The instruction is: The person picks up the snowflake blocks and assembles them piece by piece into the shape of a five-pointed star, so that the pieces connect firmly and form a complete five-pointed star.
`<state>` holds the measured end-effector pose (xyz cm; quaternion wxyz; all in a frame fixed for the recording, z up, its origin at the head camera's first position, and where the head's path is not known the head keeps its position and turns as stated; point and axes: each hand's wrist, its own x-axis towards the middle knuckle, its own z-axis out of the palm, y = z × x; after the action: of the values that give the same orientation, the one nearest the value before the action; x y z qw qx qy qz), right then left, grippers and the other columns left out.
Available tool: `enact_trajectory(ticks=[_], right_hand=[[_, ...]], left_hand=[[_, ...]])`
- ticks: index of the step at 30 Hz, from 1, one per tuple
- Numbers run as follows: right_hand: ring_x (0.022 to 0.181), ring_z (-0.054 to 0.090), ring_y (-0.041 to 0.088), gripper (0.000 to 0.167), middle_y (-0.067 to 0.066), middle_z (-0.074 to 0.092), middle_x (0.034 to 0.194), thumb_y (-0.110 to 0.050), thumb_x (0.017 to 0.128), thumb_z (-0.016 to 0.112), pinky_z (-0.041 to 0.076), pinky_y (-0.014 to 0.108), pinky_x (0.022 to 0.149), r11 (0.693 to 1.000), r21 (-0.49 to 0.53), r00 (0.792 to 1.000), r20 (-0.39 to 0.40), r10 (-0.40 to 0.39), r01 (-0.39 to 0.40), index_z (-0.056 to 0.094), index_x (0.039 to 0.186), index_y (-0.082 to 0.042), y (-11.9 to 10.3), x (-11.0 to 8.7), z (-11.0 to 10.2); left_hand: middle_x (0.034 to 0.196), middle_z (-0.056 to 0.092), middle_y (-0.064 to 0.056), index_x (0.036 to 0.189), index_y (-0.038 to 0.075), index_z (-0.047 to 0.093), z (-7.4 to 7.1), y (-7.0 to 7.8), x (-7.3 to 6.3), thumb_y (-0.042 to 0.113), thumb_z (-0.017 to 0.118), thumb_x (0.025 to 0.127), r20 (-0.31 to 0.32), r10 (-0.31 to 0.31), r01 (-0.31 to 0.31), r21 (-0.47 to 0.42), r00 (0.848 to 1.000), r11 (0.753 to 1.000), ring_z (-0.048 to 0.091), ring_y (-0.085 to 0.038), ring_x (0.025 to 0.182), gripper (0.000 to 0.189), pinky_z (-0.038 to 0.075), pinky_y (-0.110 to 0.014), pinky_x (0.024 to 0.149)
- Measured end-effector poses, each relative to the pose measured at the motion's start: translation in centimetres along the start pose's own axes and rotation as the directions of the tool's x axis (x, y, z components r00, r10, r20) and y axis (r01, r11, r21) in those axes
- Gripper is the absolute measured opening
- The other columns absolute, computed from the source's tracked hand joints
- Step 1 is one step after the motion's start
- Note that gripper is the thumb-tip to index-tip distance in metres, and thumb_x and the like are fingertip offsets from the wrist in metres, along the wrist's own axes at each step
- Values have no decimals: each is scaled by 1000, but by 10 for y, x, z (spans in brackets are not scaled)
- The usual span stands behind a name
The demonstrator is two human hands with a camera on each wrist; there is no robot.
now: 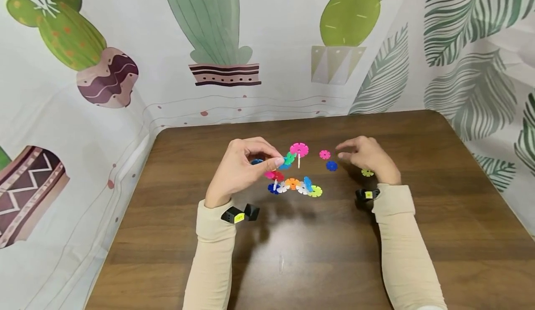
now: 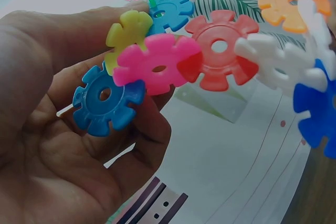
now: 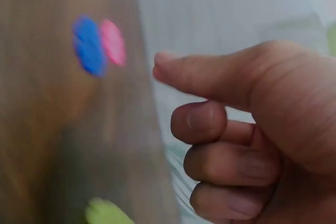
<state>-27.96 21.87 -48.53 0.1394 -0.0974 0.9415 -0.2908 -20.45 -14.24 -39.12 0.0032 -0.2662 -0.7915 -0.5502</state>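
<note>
My left hand (image 1: pixel 244 168) pinches a chain of interlocking notched plastic discs, raised over the table. In the left wrist view, a yellow disc (image 2: pixel 123 32), a pink disc (image 2: pixel 139 66) and a blue disc (image 2: pixel 86 100) sit at the thumb and fingers. A red disc (image 2: pixel 202 51) and a white disc (image 2: pixel 262 56) carry the chain on. In the head view it curves round past an orange disc (image 1: pixel 292 181) to a yellow-green disc (image 1: pixel 317 191). My right hand (image 1: pixel 368 156) holds nothing, its fingers bent, beside a loose pink disc (image 1: pixel 324 152) and a loose blue disc (image 1: pixel 331 163).
Another loose yellow-green disc (image 1: pixel 367 173) lies by the right wrist, partly covered by it. All this is over a brown wooden table (image 1: pixel 317 263). A white cloth (image 1: pixel 284 68) printed with cacti and leaves hangs behind the table's far edge.
</note>
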Motion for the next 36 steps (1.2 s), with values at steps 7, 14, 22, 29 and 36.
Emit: enact_trajectory(ticks=[7,14,22,29,36], right_hand=[[106,64,39,33,24,73,127,-28,101,72,54,55,88,991,-105,994,59,94,-87,74,125,-5,26,-23,-35],[99,65,36,38,23,73,115,-28,96,78,53,48,84,989,-125,982,161,103,-83,71,123,-1,38,-23,-35],[96,66,32,35,22,72,114,-26,97,78,53,41,78,991,-117,992,103,74,-62,72,123,-3,30,-20,-31],[99,65,33,32,18,72,109,-28,95,82,53,47,84,995,-95,997,76,-33,41,75,119,-9,3,0,-6],[93,58,24,18,9,67,97,-22,93,86,45,33,76,997,-40,994,88,-63,67,75,101,-11,-5,16,21]], left_hand=[[91,77,5,92,19,85,0,-2,1,23,85,94,4,-11,11,-5,1000,1000,69,-18,83,4,56,-27,68],[90,77,5,92,18,85,2,-3,1,21,85,94,10,-13,13,6,1000,1000,69,-18,82,4,56,-30,69],[91,76,5,93,18,84,5,-4,3,23,84,95,48,-26,26,12,999,1000,69,-18,82,5,58,-28,70],[93,75,6,96,17,83,5,-5,4,24,83,96,70,-52,49,35,996,998,68,-17,82,7,58,-30,72],[90,75,2,95,16,82,8,-6,5,20,83,96,57,-66,64,39,996,997,67,-18,80,5,56,-29,70]])
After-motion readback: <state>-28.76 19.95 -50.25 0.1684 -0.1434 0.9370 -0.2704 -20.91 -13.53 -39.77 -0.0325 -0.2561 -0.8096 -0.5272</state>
